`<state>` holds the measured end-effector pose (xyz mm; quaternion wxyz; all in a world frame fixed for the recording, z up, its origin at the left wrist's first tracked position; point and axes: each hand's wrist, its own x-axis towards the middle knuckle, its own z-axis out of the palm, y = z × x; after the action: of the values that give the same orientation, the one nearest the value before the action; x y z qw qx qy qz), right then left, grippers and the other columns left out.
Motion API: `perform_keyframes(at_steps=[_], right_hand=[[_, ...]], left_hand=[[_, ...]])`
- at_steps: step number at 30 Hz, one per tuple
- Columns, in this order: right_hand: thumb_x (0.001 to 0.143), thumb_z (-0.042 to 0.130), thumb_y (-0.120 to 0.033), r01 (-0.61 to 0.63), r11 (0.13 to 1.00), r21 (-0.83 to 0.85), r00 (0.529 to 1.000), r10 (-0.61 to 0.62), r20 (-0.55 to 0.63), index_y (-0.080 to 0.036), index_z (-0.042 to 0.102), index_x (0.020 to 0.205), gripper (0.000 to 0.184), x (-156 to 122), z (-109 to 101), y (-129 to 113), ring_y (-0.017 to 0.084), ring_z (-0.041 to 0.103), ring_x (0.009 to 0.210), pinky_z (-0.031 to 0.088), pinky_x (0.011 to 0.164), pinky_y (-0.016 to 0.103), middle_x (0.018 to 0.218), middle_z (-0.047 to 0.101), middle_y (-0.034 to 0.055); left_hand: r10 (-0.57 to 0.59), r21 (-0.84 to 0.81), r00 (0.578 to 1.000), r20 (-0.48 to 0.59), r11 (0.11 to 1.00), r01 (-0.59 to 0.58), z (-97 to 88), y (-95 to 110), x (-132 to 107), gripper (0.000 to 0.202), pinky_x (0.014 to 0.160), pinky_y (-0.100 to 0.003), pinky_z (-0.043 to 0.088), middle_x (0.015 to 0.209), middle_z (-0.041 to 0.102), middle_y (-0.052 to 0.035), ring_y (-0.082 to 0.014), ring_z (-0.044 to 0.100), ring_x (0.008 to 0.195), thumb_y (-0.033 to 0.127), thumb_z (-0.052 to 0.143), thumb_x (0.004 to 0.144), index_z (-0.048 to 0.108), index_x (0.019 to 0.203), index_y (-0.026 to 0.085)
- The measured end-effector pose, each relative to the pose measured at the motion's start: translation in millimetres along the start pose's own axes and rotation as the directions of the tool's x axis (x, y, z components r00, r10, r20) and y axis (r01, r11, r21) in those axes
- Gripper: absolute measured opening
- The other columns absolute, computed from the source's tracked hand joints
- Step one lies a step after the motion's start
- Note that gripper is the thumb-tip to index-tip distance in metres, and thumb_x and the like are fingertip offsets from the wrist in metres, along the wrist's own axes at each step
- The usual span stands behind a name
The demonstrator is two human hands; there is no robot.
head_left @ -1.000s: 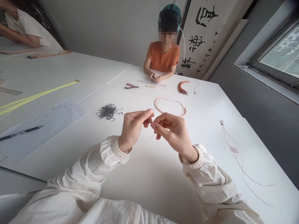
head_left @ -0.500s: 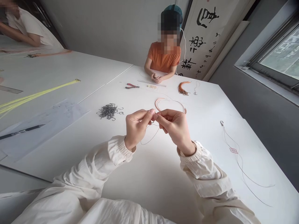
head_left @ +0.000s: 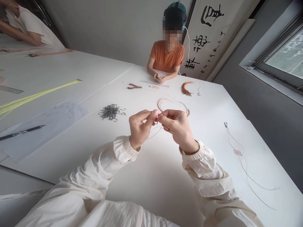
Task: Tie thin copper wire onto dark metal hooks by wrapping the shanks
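My left hand (head_left: 140, 126) and my right hand (head_left: 178, 127) are raised above the white table, with their fingertips pinched together around a thin wire (head_left: 155, 132). The wire hangs in a small loop below the fingers. A small dark piece shows between the fingertips, too small to name. A coil of fine copper-coloured wire (head_left: 174, 105) lies on the table just beyond my right hand, partly hidden by my fingers. My white cuffed sleeves run in from the bottom of the view.
A pile of dark metal hooks (head_left: 110, 112) lies left of my hands. Beyond are red-handled pliers (head_left: 134, 86), a steel ruler (head_left: 153, 83) and an orange wire bundle (head_left: 187, 89). A person in an orange shirt (head_left: 167, 56) sits across the table. A long wire strand (head_left: 238, 152) lies right.
My hands have come closer together, from a small gap to touching fingertips. The wire loop below them looks smaller. The view has shifted slightly.
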<state>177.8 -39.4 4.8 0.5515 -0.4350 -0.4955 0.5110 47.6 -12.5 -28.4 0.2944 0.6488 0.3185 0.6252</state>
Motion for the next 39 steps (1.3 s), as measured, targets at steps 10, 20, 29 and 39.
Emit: perform_keyframes(at_steps=[10, 20, 29, 39], right_hand=[[0.073, 0.071, -0.023, 0.087, 0.981, -0.175, 0.99, -0.104, -0.091, -0.016, 0.058, 0.065, 0.017, -12, 3, 0, 0.006, 0.038, 0.044, 0.027, 0.04, 0.019, 0.049, 0.049, -0.0055], [0.084, 0.07, -0.041, 0.221, 0.957, -0.189, 0.96, -0.248, -0.129, -0.017, 0.064, 0.085, 0.025, -12, 17, 25, 0.009, 0.04, 0.047, 0.032, 0.046, 0.024, 0.05, 0.047, -0.0059], [0.083, 0.07, -0.039, 0.299, 0.945, -0.133, 0.907, -0.324, -0.268, -0.017, 0.065, 0.081, 0.022, -13, 31, 28, 0.009, 0.041, 0.047, 0.035, 0.045, 0.024, 0.054, 0.051, -0.0043], [0.079, 0.072, -0.039, 0.193, 0.979, 0.07, 0.944, -0.166, -0.285, -0.015, 0.071, 0.09, 0.026, -8, 34, 26, 0.008, 0.041, 0.042, 0.032, 0.04, 0.022, 0.048, 0.048, -0.0059]], left_hand=[[-0.048, -0.076, 0.996, -0.081, 0.996, 0.042, 5.7, -7, 6, 0.029, 0.059, -0.027, 0.046, 0.06, 0.061, -0.0011, -0.0122, 0.055, 0.058, 0.031, 0.064, 0.09, 0.07, 0.065, 0.018], [-0.246, -0.296, 0.963, -0.11, 0.933, 0.205, 11.2, -3, 13, 0.032, 0.066, -0.028, 0.049, 0.064, 0.061, -0.0011, -0.013, 0.056, 0.064, 0.036, 0.065, 0.089, 0.067, 0.064, 0.017], [-0.12, -0.145, 0.981, -0.151, 0.985, 0.098, 13.9, 0, 11, 0.034, 0.069, -0.03, 0.052, 0.064, 0.063, -0.0019, -0.0152, 0.062, 0.066, 0.038, 0.063, 0.091, 0.065, 0.063, 0.017], [0.016, -0.018, 0.972, -0.235, 1.0, -0.02, 17.9, -4, 10, 0.03, 0.068, -0.029, 0.051, 0.067, 0.067, -0.002, -0.0149, 0.063, 0.066, 0.035, 0.062, 0.091, 0.068, 0.067, 0.019]])
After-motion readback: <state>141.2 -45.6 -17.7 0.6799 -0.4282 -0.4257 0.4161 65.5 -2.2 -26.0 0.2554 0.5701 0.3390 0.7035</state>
